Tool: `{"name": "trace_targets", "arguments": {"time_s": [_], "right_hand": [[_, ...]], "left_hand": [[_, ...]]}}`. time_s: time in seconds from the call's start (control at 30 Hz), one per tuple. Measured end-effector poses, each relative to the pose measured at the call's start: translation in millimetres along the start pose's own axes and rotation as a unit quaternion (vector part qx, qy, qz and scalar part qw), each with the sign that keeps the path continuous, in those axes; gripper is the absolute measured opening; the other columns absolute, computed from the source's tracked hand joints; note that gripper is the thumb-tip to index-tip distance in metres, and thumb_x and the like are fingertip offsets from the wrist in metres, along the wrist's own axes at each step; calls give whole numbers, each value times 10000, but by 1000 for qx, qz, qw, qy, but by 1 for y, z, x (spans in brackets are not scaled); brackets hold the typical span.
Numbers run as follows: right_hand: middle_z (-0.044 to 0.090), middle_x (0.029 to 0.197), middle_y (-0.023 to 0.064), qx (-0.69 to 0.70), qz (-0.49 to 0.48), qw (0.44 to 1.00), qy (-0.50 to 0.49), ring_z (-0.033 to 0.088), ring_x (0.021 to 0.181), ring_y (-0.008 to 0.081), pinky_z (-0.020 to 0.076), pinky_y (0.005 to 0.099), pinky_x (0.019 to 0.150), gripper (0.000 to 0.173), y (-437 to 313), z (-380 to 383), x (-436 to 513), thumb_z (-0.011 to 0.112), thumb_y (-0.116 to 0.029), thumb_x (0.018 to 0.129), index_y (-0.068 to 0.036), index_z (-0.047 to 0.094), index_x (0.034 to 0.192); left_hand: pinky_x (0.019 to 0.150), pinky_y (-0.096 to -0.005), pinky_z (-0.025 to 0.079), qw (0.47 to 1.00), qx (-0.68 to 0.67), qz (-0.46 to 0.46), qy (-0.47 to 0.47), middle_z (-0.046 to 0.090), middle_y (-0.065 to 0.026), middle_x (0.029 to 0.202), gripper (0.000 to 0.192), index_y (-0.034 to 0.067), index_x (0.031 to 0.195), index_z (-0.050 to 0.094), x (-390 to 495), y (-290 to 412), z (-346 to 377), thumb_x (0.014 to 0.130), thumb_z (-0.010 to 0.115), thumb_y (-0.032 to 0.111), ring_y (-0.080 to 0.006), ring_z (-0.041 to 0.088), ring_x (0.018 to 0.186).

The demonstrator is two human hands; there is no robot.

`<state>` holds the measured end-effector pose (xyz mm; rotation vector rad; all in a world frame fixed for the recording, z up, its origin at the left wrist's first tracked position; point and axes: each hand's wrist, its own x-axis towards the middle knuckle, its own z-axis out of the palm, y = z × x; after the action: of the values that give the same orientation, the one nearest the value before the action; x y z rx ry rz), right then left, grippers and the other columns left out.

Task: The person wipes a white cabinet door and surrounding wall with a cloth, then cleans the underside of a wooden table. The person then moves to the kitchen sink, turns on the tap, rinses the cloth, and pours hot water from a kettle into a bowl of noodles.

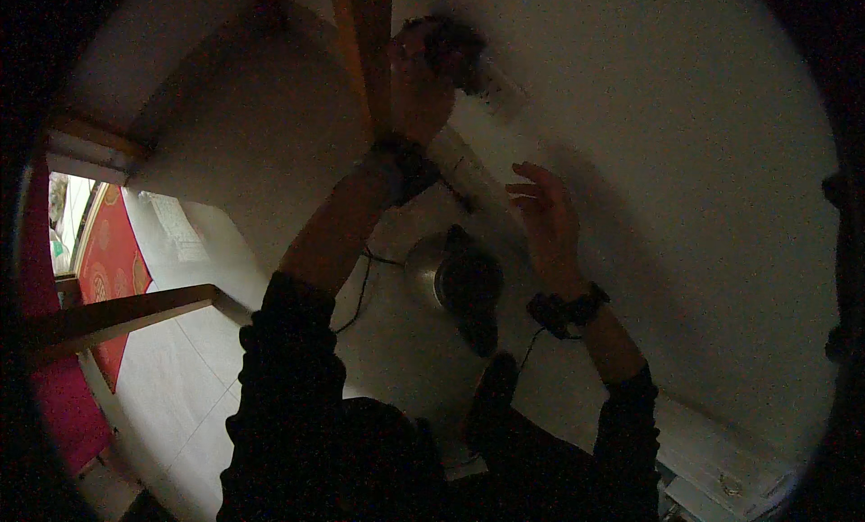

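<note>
My left hand [420, 99] reaches up beside a wooden post [368, 55]. A dark, uneven object [456, 52] lies against its fingers; the dimness hides what it is and whether my hand grips it. Lower and to the right, my right hand [546, 201] is raised in front of the pale wall with its fingers apart and nothing in it. Below and between the hands is a rounded, shiny vessel [422, 272] with a dark top [470, 278], much like a kettle seen from above. Dark bands with devices circle both wrists.
A thin cord [365, 292] trails left of the vessel. My dark shoe [497, 380] is just below it. A wooden rail [149, 312] crosses the left side, with pale floor tiles [196, 380] and a red patterned panel [111, 272] beyond. The wall [709, 184] fills the right.
</note>
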<state>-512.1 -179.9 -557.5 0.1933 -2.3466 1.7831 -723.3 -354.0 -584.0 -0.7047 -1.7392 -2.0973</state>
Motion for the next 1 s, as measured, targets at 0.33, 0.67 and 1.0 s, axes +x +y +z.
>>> {"name": "trace_targets", "arguments": {"time_s": [0.33,0.67,1.0], "right_hand": [[498,1316,152,-168,-84,982,16,543,1138,298,431,400,972,391,-16,0,29,451,-70,921,-52,439,1311],[374,1438,161,-178,-97,979,34,381,1322,287,310,386,1093,506,-11,12,46,371,-16,913,-15,321,1416],[348,1463,162,-139,-102,985,10,344,1348,298,268,397,1112,492,-4,13,49,355,-133,962,-37,291,1440]], "left_hand": [[952,-478,366,977,152,61,137,476,-190,1168,393,43,1201,430,-5,-34,21,862,584,171,-367,449,1057],[914,-440,442,956,229,97,-158,465,-182,1157,449,32,1230,442,-48,20,33,841,620,171,-386,480,1076],[937,-454,421,964,262,35,26,485,-220,1176,422,51,1234,469,-47,-45,21,879,586,248,-384,491,1071]]}}
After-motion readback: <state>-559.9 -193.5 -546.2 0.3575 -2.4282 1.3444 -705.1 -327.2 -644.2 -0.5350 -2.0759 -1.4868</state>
